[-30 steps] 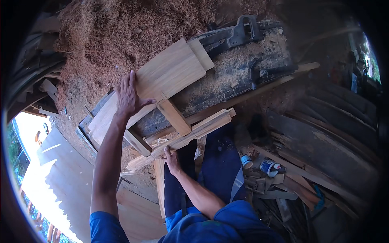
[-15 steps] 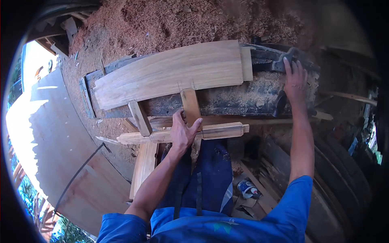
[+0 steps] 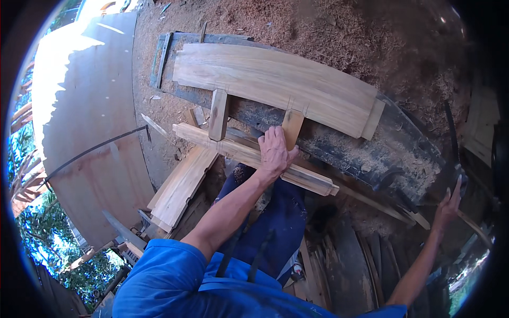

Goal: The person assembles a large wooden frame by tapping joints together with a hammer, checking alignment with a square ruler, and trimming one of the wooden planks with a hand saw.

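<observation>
My left hand (image 3: 275, 151) grips a long narrow wooden rail (image 3: 238, 155) where it meets a short wooden crosspiece (image 3: 294, 127). Its thumb lies against that crosspiece. A second crosspiece (image 3: 218, 115) joins the rail farther left. Both crosspieces run up to a wide pale board (image 3: 275, 85) with a curved far edge, lying on the dark workbench (image 3: 254, 112). Out at the far right, my right hand (image 3: 449, 206) is closed round the dark handle of a handsaw (image 3: 452, 132), whose blade points away from me. Part of the grip is hidden.
Reddish shavings (image 3: 339, 42) cover the ground beyond the bench. A large plywood sheet (image 3: 95, 106) leans at the left. A notched pale plank (image 3: 183, 185) slopes beside my legs, and dark boards (image 3: 350, 259) lie at the lower right.
My right hand has lifted the handsaw off the bench and carried it to the right. The view has turned; my left hand stays on the wooden frame.
</observation>
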Action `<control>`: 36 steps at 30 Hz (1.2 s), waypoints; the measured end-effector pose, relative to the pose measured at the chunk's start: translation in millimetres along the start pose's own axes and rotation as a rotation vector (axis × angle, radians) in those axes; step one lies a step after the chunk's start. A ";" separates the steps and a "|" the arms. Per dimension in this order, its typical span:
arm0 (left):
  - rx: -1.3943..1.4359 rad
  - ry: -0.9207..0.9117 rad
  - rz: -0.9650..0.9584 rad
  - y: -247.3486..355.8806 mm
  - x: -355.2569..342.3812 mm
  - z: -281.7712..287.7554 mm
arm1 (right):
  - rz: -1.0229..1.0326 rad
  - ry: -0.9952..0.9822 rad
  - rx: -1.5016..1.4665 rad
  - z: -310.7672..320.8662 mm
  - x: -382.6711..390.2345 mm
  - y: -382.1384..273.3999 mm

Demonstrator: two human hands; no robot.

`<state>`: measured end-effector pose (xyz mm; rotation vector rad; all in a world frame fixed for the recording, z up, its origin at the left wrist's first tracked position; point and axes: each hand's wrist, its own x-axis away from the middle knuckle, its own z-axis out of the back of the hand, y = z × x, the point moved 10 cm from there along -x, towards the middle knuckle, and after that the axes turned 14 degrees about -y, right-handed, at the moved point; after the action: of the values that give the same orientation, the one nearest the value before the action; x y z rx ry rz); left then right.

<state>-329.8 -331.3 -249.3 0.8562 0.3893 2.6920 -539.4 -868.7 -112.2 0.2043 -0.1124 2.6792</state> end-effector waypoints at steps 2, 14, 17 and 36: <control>0.006 -0.006 0.015 -2.8 3.5 -4.9 | -0.094 0.015 -0.198 23.5 38.0 -23.5; 0.055 -0.070 -0.158 -35.1 2.9 75.1 | -0.506 -0.160 -1.045 11.9 257.4 -296.9; -0.073 0.118 -0.264 -78.6 -35.0 161.6 | -0.513 -0.270 -1.109 31.5 284.3 -360.3; -0.299 0.033 -0.585 -25.0 -172.9 138.2 | -0.412 -0.553 -1.237 84.0 287.9 -541.6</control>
<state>-107.9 -345.9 -238.2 0.5099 0.1939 2.1475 -545.5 -269.2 42.1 0.4666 -1.5927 1.6629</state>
